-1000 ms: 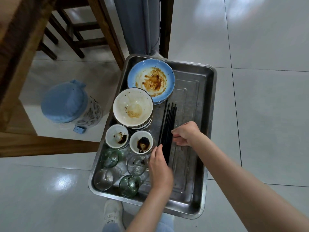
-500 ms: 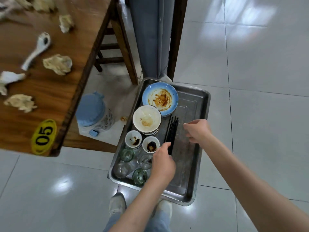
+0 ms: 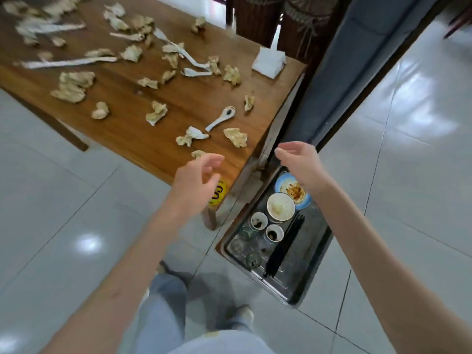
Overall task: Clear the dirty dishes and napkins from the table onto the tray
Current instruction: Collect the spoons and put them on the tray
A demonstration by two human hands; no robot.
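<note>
While both arms reach forward, the table [image 3: 143,139] fills the upper left, its far end blurred and cut off by the frame; crumpled napkins [image 3: 235,137] lie scattered across it, those farthest away smeared into pale streaks so that spoons and paper are hard to tell apart; a folded white stack [image 3: 268,62] sits at the far right corner. Below the table's near corner the tray [image 3: 313,272] rests low beside the floor tiles, its upper end hidden by the right wrist; on it a blue plate [image 3: 304,200] is partly covered by the wrist, with stacked bowls [image 3: 280,207] just beside it, two small sauce cups [image 3: 274,233], dark chopsticks [image 3: 286,245] and clear glasses [image 3: 246,233] that are faint against the metal. The left hand [image 3: 195,183] hovers over the table's near edge, fingers apart and loosely bent, holding nothing; it covers part of a yellow number tag [image 3: 218,196]. The right hand [image 3: 300,162] hangs above the tray, fingers relaxed and apart, empty. One white spoon [image 3: 220,118] is sharp, lying between napkins.
</note>
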